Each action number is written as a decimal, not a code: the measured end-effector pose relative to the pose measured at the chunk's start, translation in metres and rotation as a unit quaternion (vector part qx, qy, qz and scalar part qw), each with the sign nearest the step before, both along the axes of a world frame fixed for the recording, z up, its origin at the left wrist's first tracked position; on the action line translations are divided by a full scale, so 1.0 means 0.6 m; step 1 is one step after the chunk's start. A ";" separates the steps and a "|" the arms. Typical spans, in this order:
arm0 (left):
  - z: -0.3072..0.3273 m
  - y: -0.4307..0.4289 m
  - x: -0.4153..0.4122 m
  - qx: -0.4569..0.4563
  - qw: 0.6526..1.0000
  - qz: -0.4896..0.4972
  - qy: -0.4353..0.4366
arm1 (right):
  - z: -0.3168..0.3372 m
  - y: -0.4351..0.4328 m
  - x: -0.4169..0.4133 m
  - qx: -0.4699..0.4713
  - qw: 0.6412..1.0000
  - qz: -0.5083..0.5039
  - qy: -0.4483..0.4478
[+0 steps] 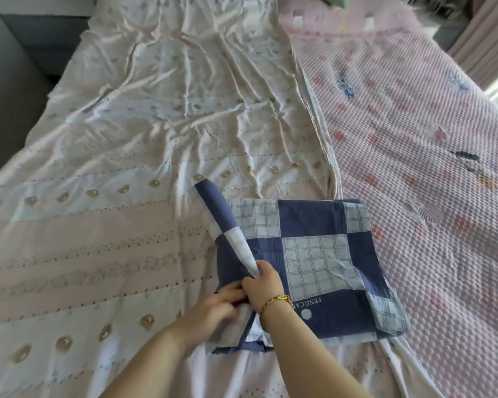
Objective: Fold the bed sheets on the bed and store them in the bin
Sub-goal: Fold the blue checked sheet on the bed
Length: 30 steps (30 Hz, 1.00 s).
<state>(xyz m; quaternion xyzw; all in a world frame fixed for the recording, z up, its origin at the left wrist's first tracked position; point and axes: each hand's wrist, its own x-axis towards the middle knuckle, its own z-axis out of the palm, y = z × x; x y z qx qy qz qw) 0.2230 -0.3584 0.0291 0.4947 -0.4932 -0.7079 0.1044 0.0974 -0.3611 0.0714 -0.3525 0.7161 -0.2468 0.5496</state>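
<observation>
**Both hands work one corner as checked sheet nears a tidy square**

The right hand (263,282), a gold chain bracelet (278,299) at its wrist, pinches the edge of a blue-and-white checked cotton sheet (328,254). It lifts a narrow flap (222,222) that stands up along the sheet's left side, probably so the loose edge can be carried over or tucked in. Touching it, the left hand (222,304) curls its fingers round the lower layers at the sheet's near left corner. This seems meant to pin the stack so it does not slide while the flap is drawn. The rest of the checked sheet lies flat in a compact square, with printed lettering showing just beside the right wrist.

Beneath the checked sheet, and running away to its left and far side, lies a creased cream sheet with dotted rows and brown round motifs (127,225). It is spread full length and, by the look of it, not yet folded. To the checked sheet's right, and under its right edge, is a pink bubble-textured bedspread with small flowers (414,139). No bin is in view, so the storing step looks some way off.
</observation>
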 end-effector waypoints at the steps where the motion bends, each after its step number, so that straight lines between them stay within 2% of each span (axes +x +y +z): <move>1: -0.020 -0.005 -0.003 -0.008 0.999 -0.001 -0.031 | -0.006 0.004 -0.009 0.005 1.000 -0.005 0.007; 3: -0.027 -0.021 -0.008 -0.025 0.994 0.061 -0.083 | -0.025 0.011 -0.032 0.011 1.000 -0.017 0.007; 4: -0.014 -0.030 -0.011 -0.087 0.982 0.120 -0.119 | -0.034 0.015 -0.038 0.016 1.000 -0.015 0.004; 6: 0.018 -0.068 -0.020 -0.204 0.946 0.170 -0.188 | -0.055 0.023 -0.046 0.036 0.999 -0.001 -0.007; 7: 0.027 -0.095 -0.029 -0.238 0.937 0.161 -0.200 | -0.067 0.027 -0.047 0.048 0.999 0.008 -0.017; 9: 0.024 -0.151 -0.052 -0.246 0.942 0.121 -0.196 | -0.087 0.035 -0.044 0.076 0.996 0.015 -0.046; 12: -0.008 -0.210 -0.102 -0.248 0.925 0.017 -0.287 | -0.112 0.039 -0.046 0.097 0.993 -0.006 -0.071; 14: -0.029 -0.231 -0.131 -0.286 0.880 -0.062 -0.374 | -0.116 0.040 -0.057 0.075 0.995 -0.031 -0.057; 16: -0.059 -0.250 -0.158 -0.305 0.838 -0.116 -0.436 | -0.123 0.038 -0.074 0.035 0.999 -0.030 0.005; 17: -0.068 -0.255 -0.166 -0.311 0.824 -0.130 -0.455 | -0.124 0.036 -0.081 0.019 0.999 0.001 0.050; 19: -0.081 -0.268 -0.181 -0.333 0.801 -0.158 -0.471 | -0.132 0.027 -0.100 0.018 0.985 0.097 0.141; 22: -0.099 -0.283 -0.194 -0.388 0.775 -0.182 -0.465 | -0.147 0.014 -0.128 0.047 0.967 0.177 0.175; 23: -0.101 -0.287 -0.195 -0.413 0.769 -0.162 -0.460 | -0.151 0.010 -0.135 0.060 0.973 0.160 0.157; 25: -0.109 -0.296 -0.196 -0.465 0.762 -0.079 -0.444 | -0.153 0.002 -0.152 0.097 0.991 0.057 0.077; 27: -0.120 -0.298 -0.198 -0.511 0.749 -0.012 -0.420 | -0.155 0.000 -0.162 0.122 0.992 -0.003 0.041; 29: -0.130 -0.293 -0.205 -0.535 0.742 -0.002 -0.404 | -0.167 0.008 -0.154 0.139 0.986 0.056 0.077; 30: -0.134 -0.289 -0.211 -0.515 0.755 -0.021 -0.406 | -0.175 0.017 -0.143 0.142 0.976 0.101 0.131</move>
